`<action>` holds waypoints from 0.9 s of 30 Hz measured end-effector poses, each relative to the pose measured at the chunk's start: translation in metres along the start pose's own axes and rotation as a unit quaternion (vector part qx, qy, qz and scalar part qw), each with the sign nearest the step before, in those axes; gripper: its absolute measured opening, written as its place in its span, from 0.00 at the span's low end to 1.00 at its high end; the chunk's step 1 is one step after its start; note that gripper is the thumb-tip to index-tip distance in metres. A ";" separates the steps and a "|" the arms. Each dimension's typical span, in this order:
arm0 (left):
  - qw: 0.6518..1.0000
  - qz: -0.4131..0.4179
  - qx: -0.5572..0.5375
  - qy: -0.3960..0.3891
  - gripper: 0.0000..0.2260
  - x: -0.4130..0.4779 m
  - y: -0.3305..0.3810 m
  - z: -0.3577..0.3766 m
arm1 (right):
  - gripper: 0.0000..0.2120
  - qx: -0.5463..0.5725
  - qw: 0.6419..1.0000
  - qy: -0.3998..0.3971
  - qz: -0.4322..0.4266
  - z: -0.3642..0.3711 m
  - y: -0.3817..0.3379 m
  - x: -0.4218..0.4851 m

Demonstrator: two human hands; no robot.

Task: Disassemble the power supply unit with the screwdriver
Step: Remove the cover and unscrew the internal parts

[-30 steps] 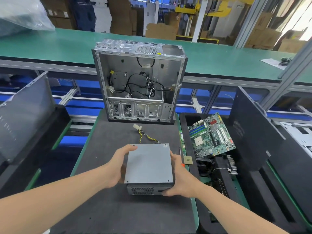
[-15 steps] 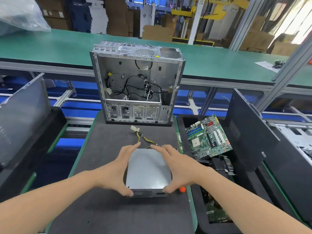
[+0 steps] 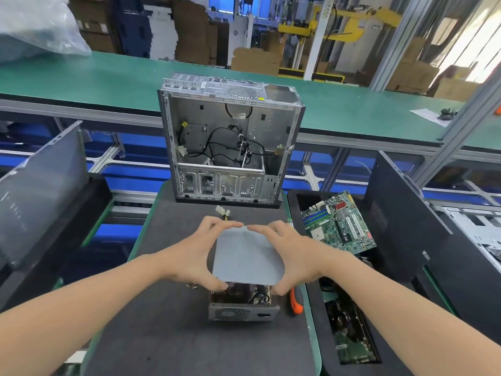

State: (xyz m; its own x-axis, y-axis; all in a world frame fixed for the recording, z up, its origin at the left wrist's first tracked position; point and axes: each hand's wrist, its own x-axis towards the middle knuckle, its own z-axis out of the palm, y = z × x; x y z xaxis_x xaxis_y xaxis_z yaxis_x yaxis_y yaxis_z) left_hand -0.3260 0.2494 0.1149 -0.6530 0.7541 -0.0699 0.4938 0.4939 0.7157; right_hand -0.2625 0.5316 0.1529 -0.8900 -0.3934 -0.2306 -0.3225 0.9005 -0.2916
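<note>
The power supply unit's base (image 3: 242, 312) sits on the dark mat, its vented front facing me and its brown insides showing. Above it hangs the grey top cover (image 3: 248, 256), lifted clear at the near edge. My left hand (image 3: 195, 256) grips the cover's left side, fingers over the far edge and thumb at the near corner. My right hand (image 3: 292, 256) grips the right side the same way. An orange-handled screwdriver (image 3: 296, 301) lies on the mat just right of the base. The unit's yellow and black cables (image 3: 225, 214) trail out behind my hands.
An open, stripped computer case (image 3: 230, 139) stands upright at the mat's far end. A few loose screws (image 3: 192, 285) lie left of the base. A black bin (image 3: 298, 202) on the right holds a green motherboard (image 3: 339, 223). Dark side panels lean at left (image 3: 40, 191) and right (image 3: 406, 234).
Both hands moved from holding the unit's sides to its top, then lifted the grey cover off the base, exposing the insides. The screwdriver has come into view beside it.
</note>
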 end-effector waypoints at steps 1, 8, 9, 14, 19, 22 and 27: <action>1.000 0.003 -0.004 0.009 0.52 0.002 0.002 -0.006 | 0.60 0.025 1.000 0.006 0.000 -0.006 0.001 0.001; 0.955 -0.060 -0.281 0.079 0.31 0.019 0.014 -0.059 | 0.33 0.356 0.930 0.085 0.030 -0.051 -0.005 0.025; 0.932 -0.088 -0.337 0.094 0.30 0.018 0.009 -0.065 | 0.29 0.421 0.900 0.104 0.042 -0.052 -0.012 0.032; 0.783 -0.267 -0.541 0.149 0.34 0.003 -0.033 -0.093 | 0.39 0.574 0.812 0.087 0.056 -0.022 -0.041 0.086; 0.716 -0.363 -0.571 0.174 0.38 -0.014 -0.073 -0.097 | 0.40 0.606 0.788 0.050 0.103 0.014 -0.072 0.148; 0.728 -0.323 -0.578 0.177 0.38 -0.021 -0.094 -0.097 | 0.28 0.623 0.751 0.062 0.210 0.030 -0.085 0.181; 0.753 -0.277 -0.576 0.155 0.30 -0.018 -0.118 -0.086 | 0.16 0.600 0.741 0.066 0.293 0.040 -0.095 0.203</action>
State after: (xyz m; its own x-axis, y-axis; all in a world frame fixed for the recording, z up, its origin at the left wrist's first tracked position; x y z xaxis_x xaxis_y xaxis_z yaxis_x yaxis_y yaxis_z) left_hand -0.4216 0.1401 0.0920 -0.7664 0.3440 -0.5425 -0.6137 -0.1430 0.7764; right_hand -0.3991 0.3586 0.0964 -0.8128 0.0926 -0.5751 0.5813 0.0648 -0.8111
